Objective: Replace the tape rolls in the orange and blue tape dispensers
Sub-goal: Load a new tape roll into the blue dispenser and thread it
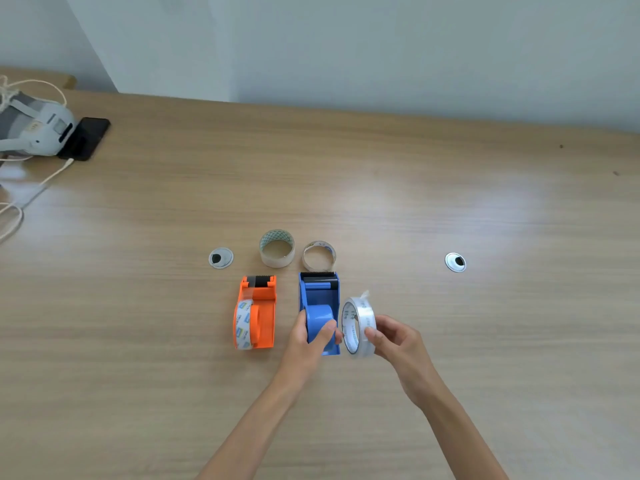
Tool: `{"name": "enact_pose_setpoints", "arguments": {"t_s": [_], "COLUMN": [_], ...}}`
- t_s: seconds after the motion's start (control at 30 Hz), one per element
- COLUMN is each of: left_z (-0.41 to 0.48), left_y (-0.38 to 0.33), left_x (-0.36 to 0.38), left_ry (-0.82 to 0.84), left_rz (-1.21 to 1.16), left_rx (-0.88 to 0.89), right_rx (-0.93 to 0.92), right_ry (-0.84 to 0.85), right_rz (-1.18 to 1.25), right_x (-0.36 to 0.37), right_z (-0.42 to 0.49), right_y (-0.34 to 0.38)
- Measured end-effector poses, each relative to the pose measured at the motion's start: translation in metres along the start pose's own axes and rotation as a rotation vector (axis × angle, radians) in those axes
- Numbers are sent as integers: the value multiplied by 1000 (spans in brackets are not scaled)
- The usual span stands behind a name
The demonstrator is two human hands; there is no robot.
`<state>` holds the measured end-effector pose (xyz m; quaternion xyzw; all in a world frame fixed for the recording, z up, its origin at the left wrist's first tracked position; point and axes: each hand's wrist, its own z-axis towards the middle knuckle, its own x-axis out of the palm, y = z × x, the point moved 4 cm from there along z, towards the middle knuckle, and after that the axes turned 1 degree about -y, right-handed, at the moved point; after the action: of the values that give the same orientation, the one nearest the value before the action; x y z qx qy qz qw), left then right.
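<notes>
The blue tape dispenser (318, 299) lies on the wooden table (450, 202) with its serrated cutter pointing away from me. My left hand (311, 337) grips its round hub end. My right hand (394, 337) holds a clear tape roll (358, 325) upright, right beside the dispenser's right side. Left of them lies the orange tape dispenser (258, 311) with a clear roll with blue labels mounted on it. Two nearly empty tape cores stand behind the dispensers: a taller one (277, 248) and a thinner one (319, 256).
Two round metal cable grommets are set in the tabletop, one at the left (221, 258) and one at the right (455, 262). At the far left lie a white headset (34, 129), a black phone (85, 138) and white cables (14, 209). A pale wall (346, 46) rises behind the table.
</notes>
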<state>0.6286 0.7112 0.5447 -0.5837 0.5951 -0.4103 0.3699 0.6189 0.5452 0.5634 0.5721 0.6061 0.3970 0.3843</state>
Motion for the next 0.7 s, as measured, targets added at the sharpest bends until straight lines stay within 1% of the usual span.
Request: {"name": "enact_pose_setpoints", "arguments": {"t_s": [0.17, 0.27, 0.4, 0.57, 0.7], "left_z": [-19, -30, -40, -45, -46], "left_y": [-14, -21, -27, -32, -39], "left_x": [3, 6, 5, 4, 4], "left_ry": [-4, -13, -49, -72, -62], "left_rz": [-42, -74, -58, -52, -81], "left_rx": [-8, 10, 59, 64, 95], "right_rx": [-29, -45, -43, -43, -67], "right_ry": [51, 30, 15, 9, 14], "right_rz": [55, 67, 111, 182, 156], "right_x": [20, 29, 38, 52, 62], "right_z": [-15, -18, -20, -29, -33], "right_y": [13, 15, 19, 24, 29]}}
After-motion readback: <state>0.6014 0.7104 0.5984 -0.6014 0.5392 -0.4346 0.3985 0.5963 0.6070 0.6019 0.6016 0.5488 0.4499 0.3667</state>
